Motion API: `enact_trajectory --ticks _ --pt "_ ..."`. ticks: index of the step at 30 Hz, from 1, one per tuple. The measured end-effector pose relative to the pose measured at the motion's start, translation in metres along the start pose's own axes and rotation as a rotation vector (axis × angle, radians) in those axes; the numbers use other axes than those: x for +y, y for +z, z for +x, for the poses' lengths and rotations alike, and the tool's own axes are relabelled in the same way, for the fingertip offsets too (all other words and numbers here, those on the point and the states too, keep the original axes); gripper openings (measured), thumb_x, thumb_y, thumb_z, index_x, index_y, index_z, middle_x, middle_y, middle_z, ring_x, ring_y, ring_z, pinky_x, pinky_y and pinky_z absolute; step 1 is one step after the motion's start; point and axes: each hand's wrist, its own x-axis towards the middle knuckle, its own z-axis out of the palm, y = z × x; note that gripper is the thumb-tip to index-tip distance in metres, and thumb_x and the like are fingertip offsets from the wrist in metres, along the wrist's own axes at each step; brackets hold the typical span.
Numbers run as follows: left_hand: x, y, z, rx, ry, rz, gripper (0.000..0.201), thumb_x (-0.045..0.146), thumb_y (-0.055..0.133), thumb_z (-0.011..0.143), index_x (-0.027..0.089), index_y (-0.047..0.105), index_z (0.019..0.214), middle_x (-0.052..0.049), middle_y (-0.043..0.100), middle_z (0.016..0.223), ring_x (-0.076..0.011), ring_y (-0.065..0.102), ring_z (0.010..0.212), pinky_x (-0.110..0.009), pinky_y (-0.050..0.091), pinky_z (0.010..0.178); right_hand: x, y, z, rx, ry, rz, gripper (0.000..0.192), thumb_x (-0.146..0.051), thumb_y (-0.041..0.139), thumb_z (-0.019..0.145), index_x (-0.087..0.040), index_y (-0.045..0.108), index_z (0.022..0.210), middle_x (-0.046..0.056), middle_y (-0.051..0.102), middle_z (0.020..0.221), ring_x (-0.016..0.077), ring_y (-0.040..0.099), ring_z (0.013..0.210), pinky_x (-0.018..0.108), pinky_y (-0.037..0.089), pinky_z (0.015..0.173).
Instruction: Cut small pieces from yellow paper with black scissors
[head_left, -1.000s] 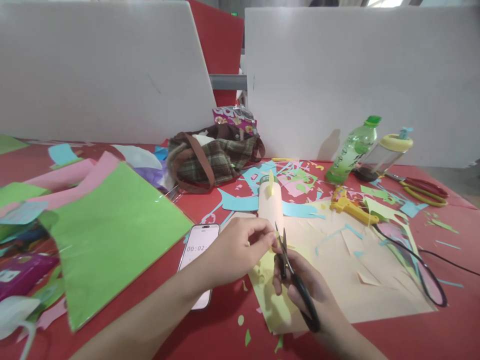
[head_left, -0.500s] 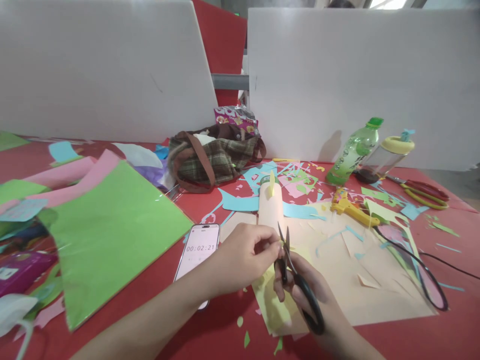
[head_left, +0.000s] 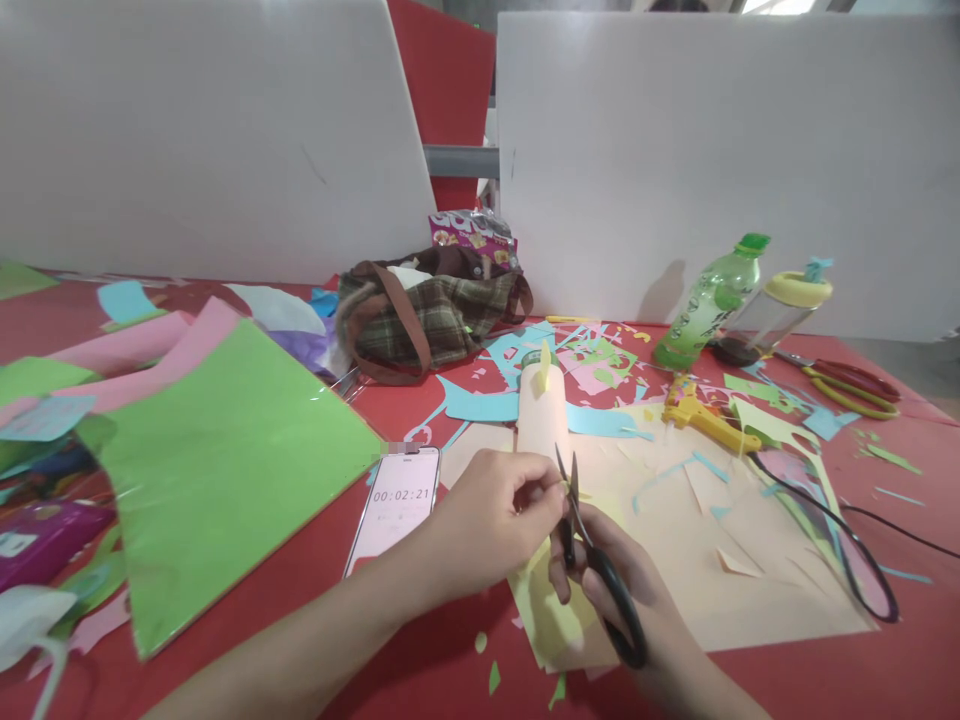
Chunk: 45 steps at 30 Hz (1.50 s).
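Observation:
My right hand (head_left: 630, 590) grips black-handled scissors (head_left: 600, 570), blades slightly apart and pointing up and away from me. My left hand (head_left: 491, 520) pinches a small yellow paper piece (head_left: 564, 488) right at the blades. Under both hands lies a pale yellow sheet (head_left: 551, 620) on top of a larger beige sheet (head_left: 720, 560). Just beyond my fingers stands a beige paper tube (head_left: 541, 410) with a yellow tip.
A phone (head_left: 394, 505) showing a timer lies left of my hand. A green sheet (head_left: 225, 460) and pink sheets cover the left. A plaid bag (head_left: 427, 315), green bottle (head_left: 709, 300), yellow-lidded cup (head_left: 772, 310), yellow glue gun (head_left: 705, 415) with black cord, red scissors (head_left: 847, 380) and paper scraps lie on the red table (head_left: 862, 670).
Both hands have drifted slightly toward me and to the right with the scissors and the yellow piece. The blades stay slightly apart. Nothing else moved.

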Motion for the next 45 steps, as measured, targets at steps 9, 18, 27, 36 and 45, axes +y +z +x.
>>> enact_trajectory --ticks 9,18,27,36,45 --pt "0.000 -0.002 0.001 -0.013 0.002 0.042 0.022 0.022 0.037 0.076 0.015 0.052 0.062 0.002 0.051 0.056 -0.0083 0.043 0.054 -0.018 0.032 0.050 0.002 -0.001 -0.002 -0.014 0.039 0.055 0.042 -0.042 0.064 0.062 -0.022 0.053 0.096 -0.002 0.043 0.064 0.0118 0.041 0.054 0.025 0.036 0.052" --pt "0.000 -0.011 0.001 -0.069 0.038 0.130 0.023 0.020 0.036 0.076 0.015 0.054 0.063 0.003 0.047 0.053 -0.0081 0.041 0.052 -0.018 0.030 0.049 0.002 0.000 -0.002 -0.013 0.069 0.040 0.040 -0.042 0.064 0.062 -0.021 0.053 0.094 0.000 0.047 0.069 0.0105 0.040 0.051 0.024 0.032 0.048" --pt "-0.001 -0.018 0.000 -0.097 0.040 0.178 0.021 0.019 0.036 0.073 0.015 0.038 0.053 0.005 0.034 0.048 -0.0066 0.032 0.048 -0.018 0.023 0.044 0.005 0.001 0.001 0.048 0.080 0.059 0.035 -0.038 0.066 0.061 -0.021 0.054 0.089 -0.002 0.048 0.064 0.0069 0.039 0.041 0.021 0.028 0.040" --pt "-0.002 -0.011 0.000 -0.315 0.097 0.229 0.024 0.017 0.036 0.071 0.016 0.029 0.048 0.005 0.024 0.044 -0.0062 0.025 0.041 -0.020 0.020 0.041 0.002 0.000 0.001 0.184 -0.028 0.106 0.036 -0.022 0.069 0.062 -0.026 0.052 0.092 -0.003 0.049 0.073 0.0121 0.050 0.066 0.023 0.040 0.060" --pt "-0.002 -0.007 0.000 -0.453 0.158 0.289 0.020 0.010 0.038 0.067 0.016 0.031 0.049 0.005 0.029 0.043 -0.0057 0.028 0.040 -0.019 0.022 0.039 0.000 0.002 0.002 0.167 -0.004 0.086 0.035 -0.018 0.069 0.061 -0.026 0.051 0.091 -0.005 0.050 0.070 0.0065 0.049 0.058 0.015 0.040 0.053"
